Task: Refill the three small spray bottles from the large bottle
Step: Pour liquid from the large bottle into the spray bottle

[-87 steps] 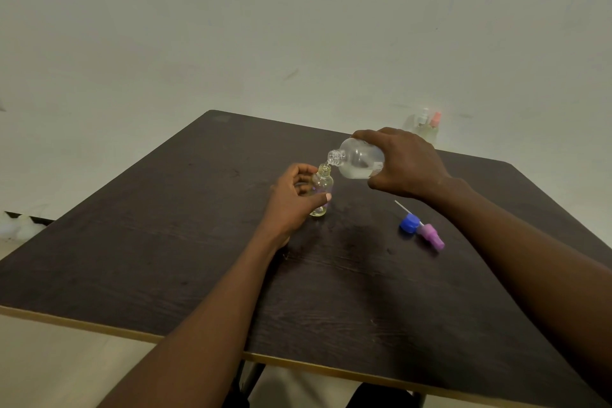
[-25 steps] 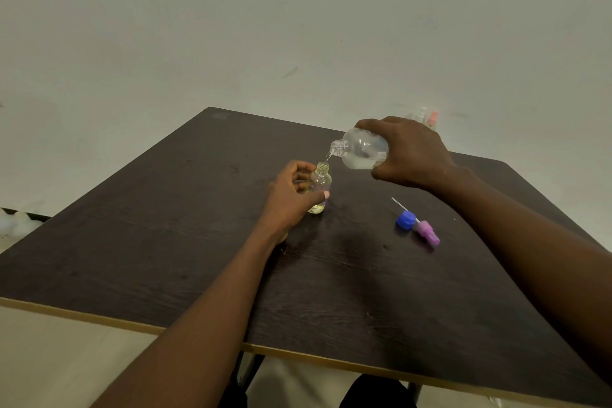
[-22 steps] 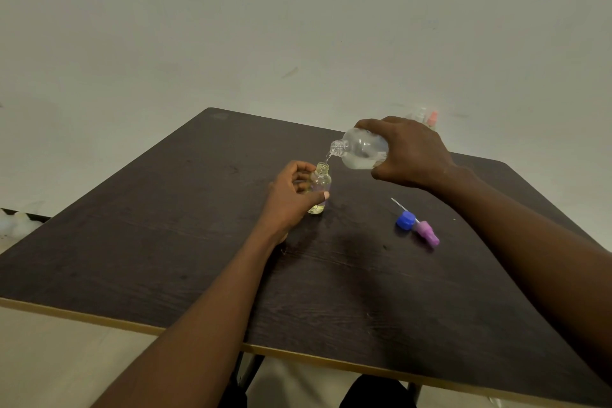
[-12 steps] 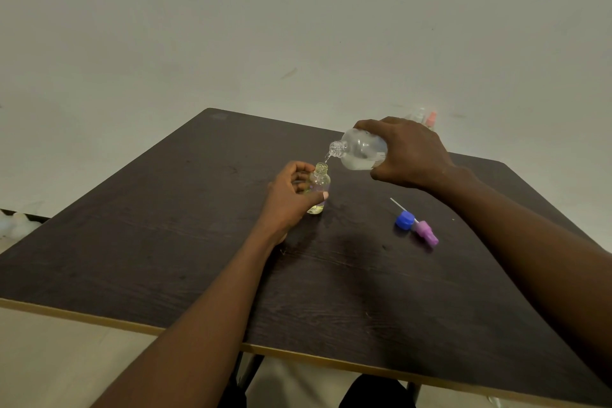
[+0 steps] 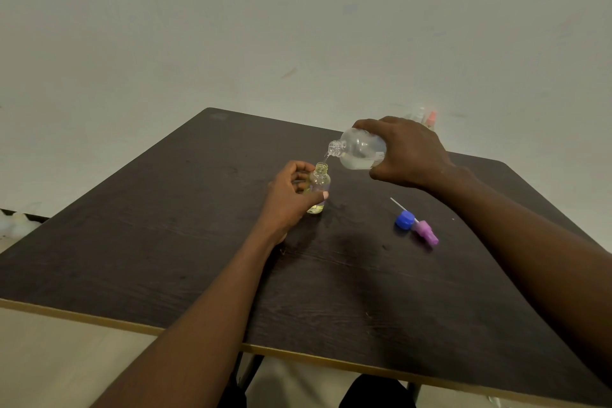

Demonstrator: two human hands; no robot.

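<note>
The large bottle is gripped in the curled right hand, tipped almost level, its mouth pointing left and lying just above the open neck of the small spray bottle. That bottle is clasped upright on the table by the left hand.

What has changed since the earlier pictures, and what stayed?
The right hand lifted the large bottle slightly; its mouth is now just above the small bottle, not against it. The left hand still grips that bottle; blue cap and purple spray head lie unmoved.
</note>
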